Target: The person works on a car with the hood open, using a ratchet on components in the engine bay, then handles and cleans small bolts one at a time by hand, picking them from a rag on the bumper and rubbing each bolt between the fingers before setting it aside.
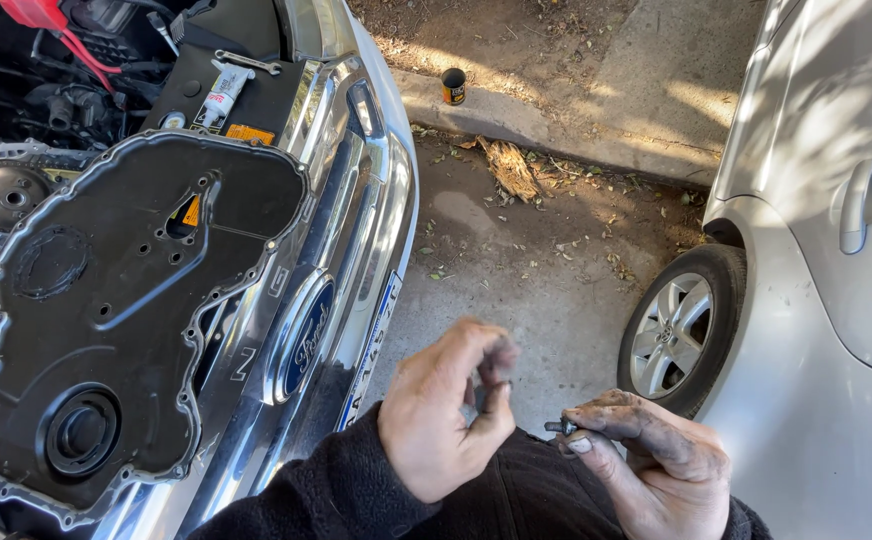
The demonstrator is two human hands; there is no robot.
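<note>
Pinching a small dark bolt between grimy thumb and forefinger, the right hand sits just right of the chrome grille. Beside the bolt, the left hand curls loosely, apparently empty.

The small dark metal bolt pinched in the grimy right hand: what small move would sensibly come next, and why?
Probably bring the left hand across to take the small dark metal bolt. The right hand pinches it at the fingertips, head pointing left, and the left hand's curled fingers hover just beside it, not touching. The black engine cover rests nearby on the chrome grille.
</note>
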